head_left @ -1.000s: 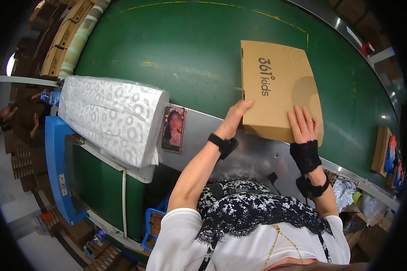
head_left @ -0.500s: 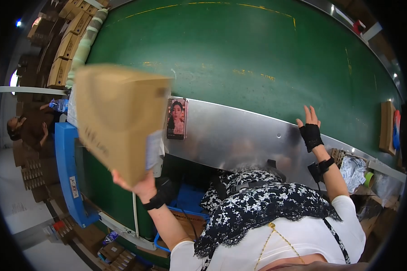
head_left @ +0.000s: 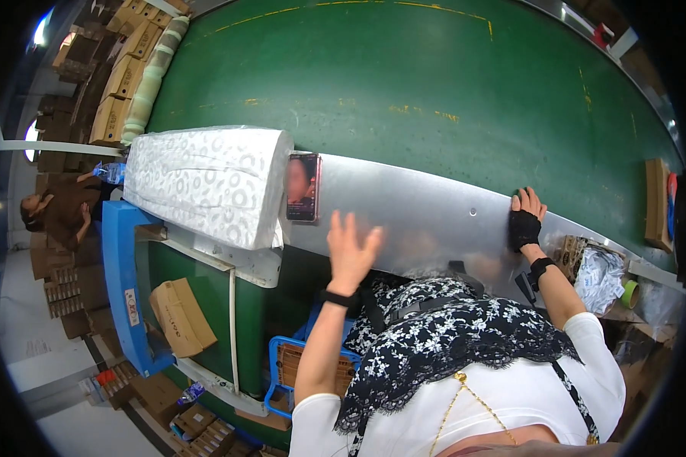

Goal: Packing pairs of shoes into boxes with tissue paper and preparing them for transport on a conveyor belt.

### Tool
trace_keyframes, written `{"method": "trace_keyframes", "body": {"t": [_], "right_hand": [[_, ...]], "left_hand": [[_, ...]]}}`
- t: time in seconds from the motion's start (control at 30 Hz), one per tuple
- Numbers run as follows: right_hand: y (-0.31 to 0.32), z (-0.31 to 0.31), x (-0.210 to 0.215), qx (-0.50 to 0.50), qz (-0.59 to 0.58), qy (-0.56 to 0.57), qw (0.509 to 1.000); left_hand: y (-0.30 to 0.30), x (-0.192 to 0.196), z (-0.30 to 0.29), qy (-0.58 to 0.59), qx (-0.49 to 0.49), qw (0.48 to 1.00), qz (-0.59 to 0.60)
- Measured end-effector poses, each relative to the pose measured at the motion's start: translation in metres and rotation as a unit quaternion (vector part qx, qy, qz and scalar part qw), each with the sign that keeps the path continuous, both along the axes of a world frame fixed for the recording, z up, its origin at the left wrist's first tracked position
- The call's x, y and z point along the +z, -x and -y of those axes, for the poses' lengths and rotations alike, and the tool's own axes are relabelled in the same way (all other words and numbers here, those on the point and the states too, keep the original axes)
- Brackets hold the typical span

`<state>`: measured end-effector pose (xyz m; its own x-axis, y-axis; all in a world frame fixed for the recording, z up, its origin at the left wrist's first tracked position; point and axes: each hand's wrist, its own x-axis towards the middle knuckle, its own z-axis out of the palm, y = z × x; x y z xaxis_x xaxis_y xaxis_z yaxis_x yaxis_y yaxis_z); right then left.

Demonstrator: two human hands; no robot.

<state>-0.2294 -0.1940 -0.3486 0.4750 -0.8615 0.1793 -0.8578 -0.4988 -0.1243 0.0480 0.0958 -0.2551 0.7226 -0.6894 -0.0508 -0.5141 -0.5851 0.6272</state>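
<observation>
Hands apart, neither gripping anything visible. Left hand (head_left: 351, 253): fingers spread above the steel strip (head_left: 411, 202). Smartphone (head_left: 303, 188) lies near it at 11 o'clock; wrapped patterned-paper bundle (head_left: 206, 179) farther off at 10. Right hand (head_left: 527, 217), in a black fingerless glove, rests at 3 o'clock from the left, fingers laid where steel meets green tabletop (head_left: 373, 76). Cardboard box (head_left: 181, 318) sits at 8 o'clock, well apart from both hands, on the lower green surface (head_left: 248, 335) beside the blue frame (head_left: 118, 282).

Step, judged: between grasps, box released. Next move calls for free fingers and a fresh reach.
</observation>
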Motion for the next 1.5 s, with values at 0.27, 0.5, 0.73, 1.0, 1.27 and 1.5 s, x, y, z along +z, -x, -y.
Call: {"method": "trace_keyframes", "body": {"t": [0.27, 0.5, 0.73, 1.0, 1.27, 1.5], "right_hand": [[-0.007, 0.0, 0.007, -0.001, 0.012, -0.011, 1.0], [-0.008, -0.002, 0.013, 0.004, 0.002, -0.018, 1.0], [-0.01, -0.003, 0.015, 0.0, -0.008, -0.018, 1.0], [-0.009, -0.002, 0.013, -0.004, -0.015, -0.021, 1.0], [-0.007, -0.001, 0.01, 0.0, -0.004, -0.018, 1.0], [-0.007, -0.001, 0.013, -0.001, 0.004, -0.021, 1.0]], "left_hand": [[0.0, -0.069, 0.024, -0.175, -0.058, 0.964, 0.195], [0.003, -0.064, 0.026, -0.161, -0.036, 0.964, 0.21], [0.003, -0.06, 0.026, -0.137, -0.023, 0.969, 0.204], [0.004, -0.057, 0.027, -0.15, -0.019, 0.968, 0.202], [0.005, -0.06, 0.026, -0.128, -0.005, 0.972, 0.198], [0.005, -0.061, 0.026, -0.122, -0.007, 0.971, 0.204]]}}
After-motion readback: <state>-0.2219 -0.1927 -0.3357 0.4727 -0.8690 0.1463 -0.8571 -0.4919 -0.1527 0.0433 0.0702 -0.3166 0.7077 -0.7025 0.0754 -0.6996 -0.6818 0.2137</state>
